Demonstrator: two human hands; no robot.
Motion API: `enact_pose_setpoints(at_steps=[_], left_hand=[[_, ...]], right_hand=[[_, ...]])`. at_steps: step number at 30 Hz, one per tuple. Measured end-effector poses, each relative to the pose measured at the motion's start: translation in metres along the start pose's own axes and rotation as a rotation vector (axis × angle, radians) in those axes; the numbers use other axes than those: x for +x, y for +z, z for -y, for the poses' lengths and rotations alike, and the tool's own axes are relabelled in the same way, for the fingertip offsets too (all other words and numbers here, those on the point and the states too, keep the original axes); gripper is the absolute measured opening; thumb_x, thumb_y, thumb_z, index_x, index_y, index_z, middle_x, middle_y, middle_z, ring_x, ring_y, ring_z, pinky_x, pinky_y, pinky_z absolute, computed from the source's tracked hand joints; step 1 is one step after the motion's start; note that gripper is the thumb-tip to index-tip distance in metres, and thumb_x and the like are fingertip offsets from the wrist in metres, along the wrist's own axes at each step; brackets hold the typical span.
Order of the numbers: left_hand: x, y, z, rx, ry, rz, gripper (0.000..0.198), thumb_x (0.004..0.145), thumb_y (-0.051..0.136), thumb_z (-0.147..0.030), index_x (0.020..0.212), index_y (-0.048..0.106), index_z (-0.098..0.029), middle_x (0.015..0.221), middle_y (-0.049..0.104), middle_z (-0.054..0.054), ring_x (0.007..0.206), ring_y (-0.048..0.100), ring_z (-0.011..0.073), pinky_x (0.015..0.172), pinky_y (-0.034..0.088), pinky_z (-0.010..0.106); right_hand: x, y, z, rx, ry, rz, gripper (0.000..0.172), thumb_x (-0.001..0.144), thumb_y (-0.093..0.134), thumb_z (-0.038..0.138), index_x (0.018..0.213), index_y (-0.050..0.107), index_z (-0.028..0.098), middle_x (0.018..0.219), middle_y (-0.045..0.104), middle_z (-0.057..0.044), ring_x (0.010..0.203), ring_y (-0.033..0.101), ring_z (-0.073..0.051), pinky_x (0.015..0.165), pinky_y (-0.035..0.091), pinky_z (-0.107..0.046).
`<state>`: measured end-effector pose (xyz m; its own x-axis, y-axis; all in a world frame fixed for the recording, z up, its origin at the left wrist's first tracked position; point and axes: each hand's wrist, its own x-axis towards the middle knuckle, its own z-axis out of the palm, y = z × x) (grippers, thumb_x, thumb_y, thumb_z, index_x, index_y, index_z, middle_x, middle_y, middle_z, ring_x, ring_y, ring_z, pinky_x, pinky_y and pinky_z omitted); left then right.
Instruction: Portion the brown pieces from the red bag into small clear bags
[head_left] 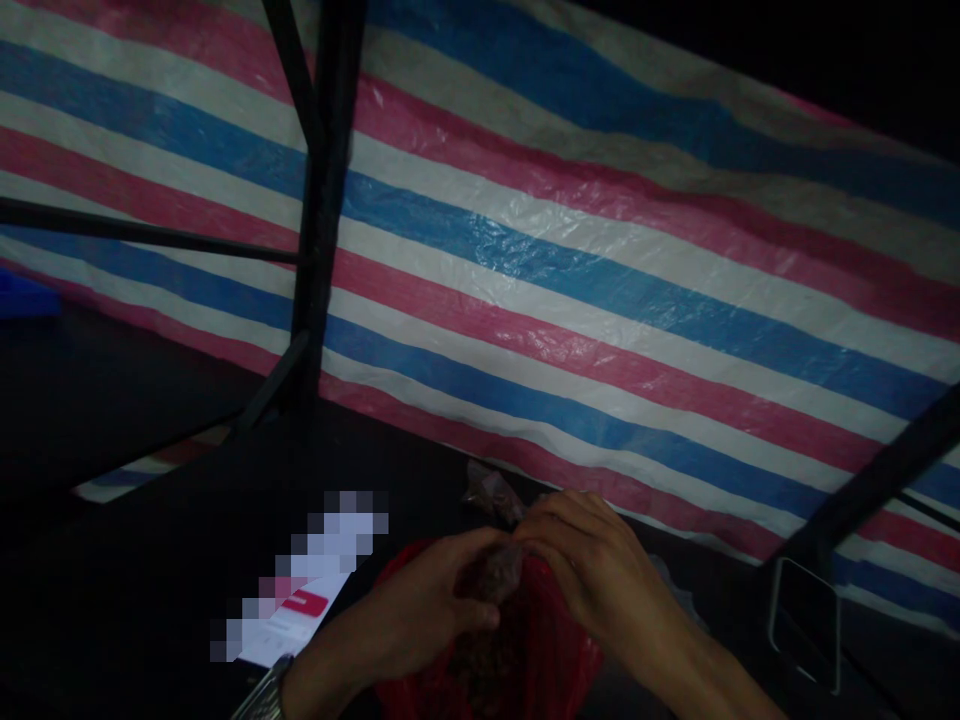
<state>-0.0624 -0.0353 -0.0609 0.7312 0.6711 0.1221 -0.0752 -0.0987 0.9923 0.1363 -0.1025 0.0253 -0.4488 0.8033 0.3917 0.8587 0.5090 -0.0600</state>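
Low in the dim head view, my left hand (420, 615) and my right hand (596, 565) meet over a red plastic bag (559, 655). Both pinch a small clear bag of dark brownish contents (495, 575); its twisted top (491, 490) sticks up behind my right fingers. My left fingers curl round the bag's body, and my right fingers press together at its neck. A metal watch (262, 700) shows on my left wrist. What lies inside the red bag is too dark to make out.
A red, white and blue striped tarpaulin (600, 300) fills the background. Black metal frame bars (319, 220) cross it at left, another bar (877, 480) at right. A white label with red print (300, 600) lies on the dark surface at left. A dark rectangular object (806, 620) sits at right.
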Motion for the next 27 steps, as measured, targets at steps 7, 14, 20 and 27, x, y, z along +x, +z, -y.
enact_pose_setpoints(at_steps=[7, 14, 20, 27], left_hand=[[-0.003, 0.000, -0.006, 0.092, -0.036, -0.011, 0.061, 0.073, 0.068, -0.010, 0.130, 0.071, -0.029, 0.131, 0.077, 0.001, 0.134, 0.063, 0.0278, 0.116, 0.041, 0.038], [0.002, 0.000, -0.002, 0.099, -0.002, -0.019, 0.058, 0.074, 0.068, -0.012, 0.129, 0.072, -0.028, 0.131, 0.078, 0.001, 0.128, 0.066, 0.0290, 0.113, 0.044, 0.039], [0.004, 0.004, 0.000, 0.125, -0.007, -0.037, 0.054, 0.074, 0.071, -0.013, 0.125, 0.075, -0.030, 0.128, 0.079, 0.000, 0.127, 0.067, 0.0305, 0.113, 0.043, 0.039], [0.009, 0.009, -0.007, 0.084, 0.006, -0.031, 0.061, 0.076, 0.074, -0.015, 0.134, 0.073, -0.033, 0.141, 0.075, -0.001, 0.136, 0.062, 0.0285, 0.115, 0.044, 0.037]], right_hand=[[0.004, 0.000, 0.006, 0.038, 0.003, 0.077, 0.026, 0.102, 0.060, 0.006, 0.110, 0.075, 0.025, 0.111, 0.078, 0.000, 0.102, 0.068, -0.021, 0.092, 0.048, -0.037], [0.002, -0.001, 0.004, 0.065, 0.011, 0.037, 0.032, 0.101, 0.055, 0.001, 0.109, 0.076, 0.025, 0.102, 0.077, -0.001, 0.097, 0.067, -0.020, 0.088, 0.048, -0.036], [-0.001, -0.003, 0.001, 0.080, 0.022, 0.029, 0.034, 0.100, 0.056, 0.001, 0.113, 0.075, 0.026, 0.105, 0.078, -0.001, 0.099, 0.068, -0.020, 0.090, 0.048, -0.037], [-0.004, -0.010, -0.007, 0.165, 0.119, -0.019, 0.026, 0.103, 0.056, 0.013, 0.110, 0.078, 0.027, 0.106, 0.080, -0.003, 0.100, 0.072, -0.021, 0.093, 0.051, -0.037]])
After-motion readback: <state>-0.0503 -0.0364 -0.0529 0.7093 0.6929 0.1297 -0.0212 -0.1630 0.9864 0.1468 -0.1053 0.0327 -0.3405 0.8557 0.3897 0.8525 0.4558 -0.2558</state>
